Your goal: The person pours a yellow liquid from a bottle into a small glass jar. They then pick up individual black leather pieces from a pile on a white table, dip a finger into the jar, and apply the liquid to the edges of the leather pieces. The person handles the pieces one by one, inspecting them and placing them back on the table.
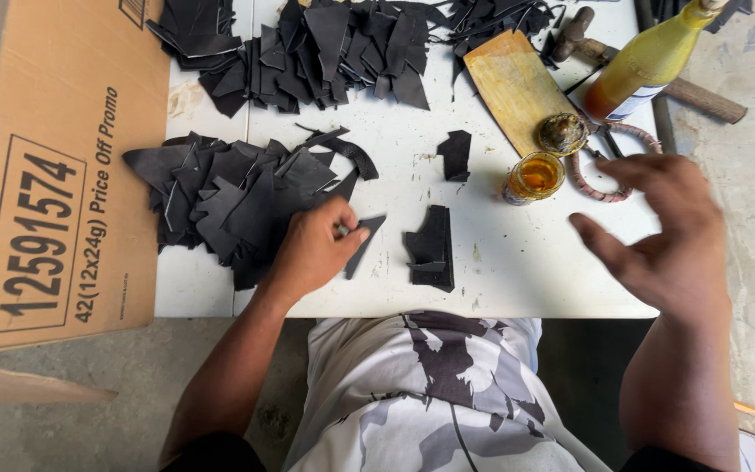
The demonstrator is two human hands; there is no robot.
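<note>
Left hand (312, 253) pinches a small black pointed leather piece (365, 240) at the edge of the near pile of black cut pieces (229, 197) on my white table (517, 271). Right hand (670, 236) hovers open, fingers spread, holding nothing, above the table's right edge. Beyond it: a small glass jar of amber liquid (535, 177), a wooden board (513, 87), a yellow bottle (648, 61). Farther piles of black pieces (325, 52) lie at the back.
</note>
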